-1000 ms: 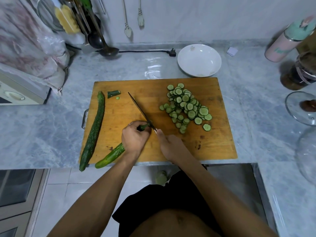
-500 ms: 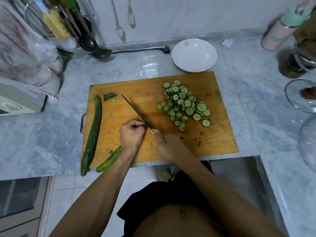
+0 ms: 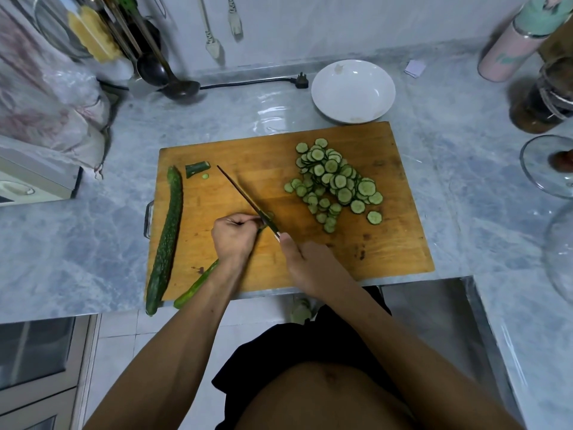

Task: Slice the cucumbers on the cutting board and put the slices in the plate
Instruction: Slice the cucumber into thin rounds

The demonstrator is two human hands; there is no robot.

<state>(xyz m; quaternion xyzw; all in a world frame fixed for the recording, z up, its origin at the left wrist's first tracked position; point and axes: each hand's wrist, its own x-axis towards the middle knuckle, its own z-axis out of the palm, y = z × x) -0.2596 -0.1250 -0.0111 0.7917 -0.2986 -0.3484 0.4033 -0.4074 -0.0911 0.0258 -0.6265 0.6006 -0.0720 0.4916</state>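
Grey marble counter (image 3: 449,169) carries a wooden cutting board (image 3: 387,243) at frame centre, with an empty white plate (image 3: 353,91) just beyond its upper edge. Left hand (image 3: 234,235), fingers curled, pins the cucumber being cut (image 3: 198,285), whose tail runs out toward the lower left. Right hand (image 3: 305,259) grips the knife (image 3: 245,198), blade angled toward the upper left and meeting the cucumber at the left fingertips. A heap of slices (image 3: 335,181) lies at the board's right; a whole cucumber (image 3: 166,240) lies along its left edge, an end stub (image 3: 197,168) near its tip.

Cucumber is firm but wet and apt to roll, so it is best held close behind the cut. Slices are light and slippery, better scooped than pinched.

Compared with half a second ago, the left hand sits slightly farther back along the cucumber; the pile looks unchanged.
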